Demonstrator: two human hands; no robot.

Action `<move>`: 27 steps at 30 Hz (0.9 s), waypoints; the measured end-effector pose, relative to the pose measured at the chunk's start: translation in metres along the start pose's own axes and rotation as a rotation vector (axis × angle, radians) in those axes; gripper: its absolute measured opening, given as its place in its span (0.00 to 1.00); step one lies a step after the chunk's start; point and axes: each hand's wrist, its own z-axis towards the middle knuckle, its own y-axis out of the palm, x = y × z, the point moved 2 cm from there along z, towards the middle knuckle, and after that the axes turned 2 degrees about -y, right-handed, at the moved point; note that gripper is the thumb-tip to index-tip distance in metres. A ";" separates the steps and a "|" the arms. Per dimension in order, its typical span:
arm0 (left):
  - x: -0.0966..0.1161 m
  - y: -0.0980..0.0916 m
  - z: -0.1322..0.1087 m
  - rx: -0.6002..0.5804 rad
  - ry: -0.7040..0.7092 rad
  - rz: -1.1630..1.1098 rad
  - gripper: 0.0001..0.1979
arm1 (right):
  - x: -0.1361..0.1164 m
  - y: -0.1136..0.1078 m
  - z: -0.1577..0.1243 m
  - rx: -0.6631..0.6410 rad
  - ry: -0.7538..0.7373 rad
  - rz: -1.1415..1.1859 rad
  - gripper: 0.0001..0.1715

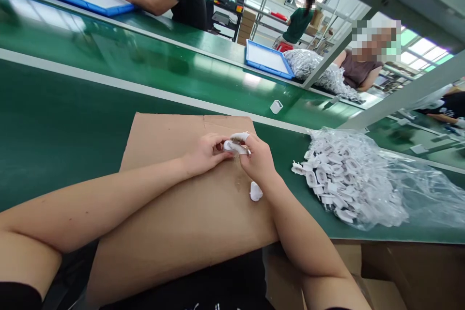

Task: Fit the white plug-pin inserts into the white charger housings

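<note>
Above a sheet of brown cardboard (189, 213), my two hands meet at a small white plastic part (228, 146). My left hand (208, 152) pinches its left side between thumb and fingers. My right hand (257, 155), with white covers on its thumb and a finger, closes on the part from the right. Much of the part is hidden by the fingers, so its full shape cannot be made out. Another white plastic piece (255, 192) lies on the cardboard just below my right hand.
Right of the cardboard, a clear plastic bag (385, 179) spills many white plastic parts (337, 179). A white housing (276, 106) sits on the green conveyor belt (203, 75). Beyond are blue trays (269, 59), a bag of silvery-white pieces (308, 63) and several people. A slanted metal post (399, 92) stands right.
</note>
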 end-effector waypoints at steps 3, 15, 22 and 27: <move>0.000 0.000 -0.001 -0.001 0.034 0.017 0.15 | -0.002 0.000 0.003 -0.068 -0.002 -0.099 0.16; 0.009 0.009 -0.008 -0.041 0.160 0.780 0.22 | -0.008 0.000 0.012 -0.148 0.239 -0.246 0.18; 0.009 -0.014 0.015 -0.099 -0.098 0.305 0.15 | 0.020 -0.018 0.002 -0.169 0.400 0.174 0.30; -0.030 -0.053 0.085 0.151 -0.336 0.421 0.17 | 0.031 -0.046 -0.010 -0.489 0.456 -0.236 0.26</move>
